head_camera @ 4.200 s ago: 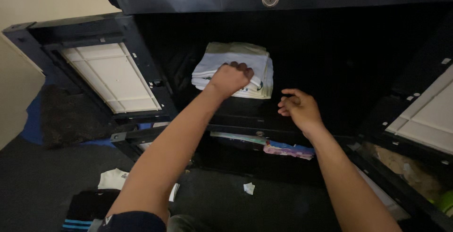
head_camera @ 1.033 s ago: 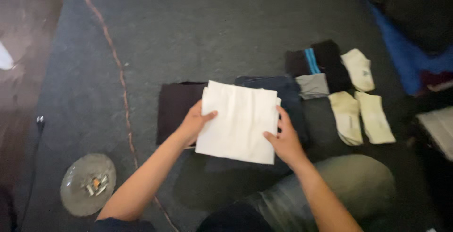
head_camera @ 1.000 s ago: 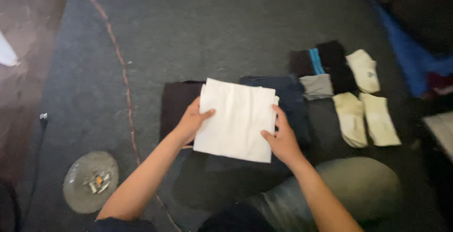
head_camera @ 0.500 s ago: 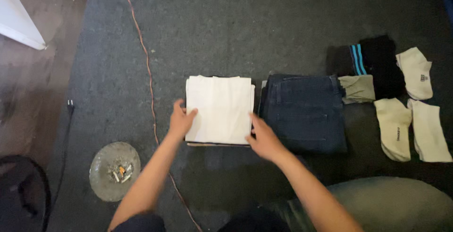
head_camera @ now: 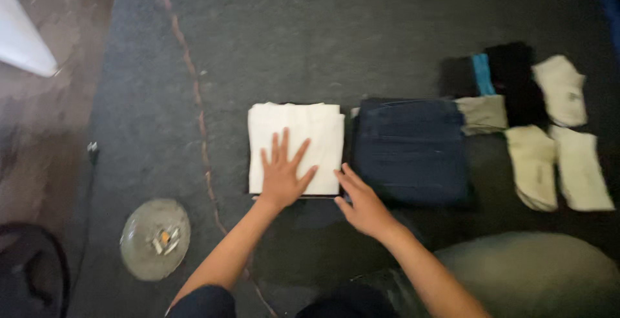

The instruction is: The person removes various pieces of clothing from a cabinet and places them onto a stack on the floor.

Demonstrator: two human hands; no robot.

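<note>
Dim indoor light, soft shadows, whole frame motion-blurred, edges darkest, no glare

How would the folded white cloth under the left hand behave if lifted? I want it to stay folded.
The white cloth is probably soft and floppy: it lies flat in layers under the spread left hand. Lifted by one edge, it would likely sag and unfold. It looks light, so supporting both sides should keep its shape.

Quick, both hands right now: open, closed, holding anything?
Left hand: open, fingers spread, palm flat on the folded white cloth.
Right hand: open, holding nothing, at the near corner of the folded jeans.
</note>
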